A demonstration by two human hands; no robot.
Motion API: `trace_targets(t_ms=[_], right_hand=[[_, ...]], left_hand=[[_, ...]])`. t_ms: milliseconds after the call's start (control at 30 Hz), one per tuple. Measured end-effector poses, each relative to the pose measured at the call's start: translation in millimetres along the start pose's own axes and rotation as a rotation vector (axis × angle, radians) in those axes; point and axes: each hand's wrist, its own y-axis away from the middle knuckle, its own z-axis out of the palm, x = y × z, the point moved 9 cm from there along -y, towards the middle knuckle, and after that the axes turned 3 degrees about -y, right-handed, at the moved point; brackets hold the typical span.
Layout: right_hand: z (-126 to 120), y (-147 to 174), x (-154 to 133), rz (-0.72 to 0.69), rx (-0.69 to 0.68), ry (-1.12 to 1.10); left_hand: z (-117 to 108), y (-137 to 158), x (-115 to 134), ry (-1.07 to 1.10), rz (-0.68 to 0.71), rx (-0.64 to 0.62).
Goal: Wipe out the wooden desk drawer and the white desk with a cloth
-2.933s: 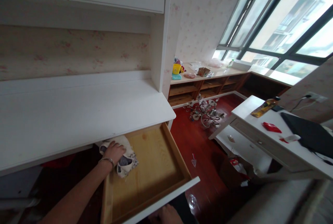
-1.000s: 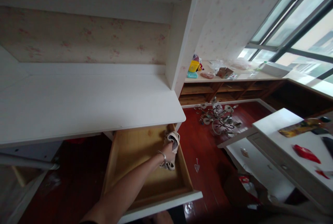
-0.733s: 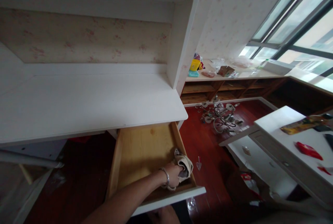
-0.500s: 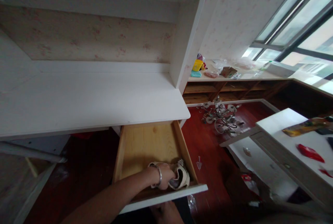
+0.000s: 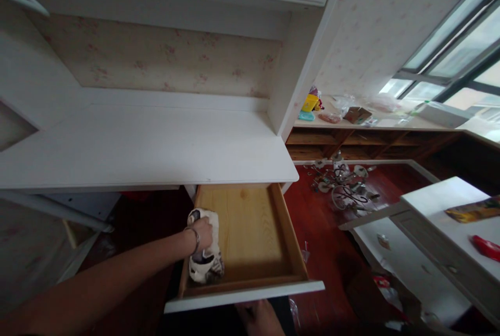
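Cloth (image 5: 205, 263), pale with a dark print, lies bunched against the left wall of the open wooden drawer (image 5: 289, 232), near its front-left corner. The left hand (image 5: 202, 233) presses down on it, fingers curled over the upper folds and gripping them; a bangle sits at that wrist. Being soft and limp, the rag looks light and will crumple to whatever shape the palm gives it, so it is best taken in a wad under a flat hand with the loose ends tucked in; held by a corner it would trail and catch on the drawer's walls. It is neither fragile nor slippery on bare wood.

To the right, the drawer floor is plain boards running back under the front edge of the white desk (image 5: 148, 143). Below the drawer's white front panel the right hand (image 5: 260, 319) shows only in part at the bottom edge of the view, and I cannot tell whether its fingers are open or closed.

Half a second ago the wad and hand were at the drawer's front-right corner; both have since crossed to the left wall, and the view has swung slightly leftward, showing more of the desk's left end.
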Motion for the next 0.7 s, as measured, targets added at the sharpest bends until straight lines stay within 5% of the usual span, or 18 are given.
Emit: trace_targets(t_ms=[200,300,467,700], right_hand=[[-6,4,-8,0.042,0.031,0.014],[-7,4,-11,0.062,0.033,0.013],[-7,5,-7,0.085,0.041,0.011],[-10,5,-14,0.015,0.005,-0.036]], left_hand=[[-43,-32,-79,-0.014,-0.138,0.13],[-55,-33,-95,0.012,-0.17,0.177],[-74,-7,-75,0.063,-0.164,0.273],[-102,83,-31,0.078,-0.357,0.412]])
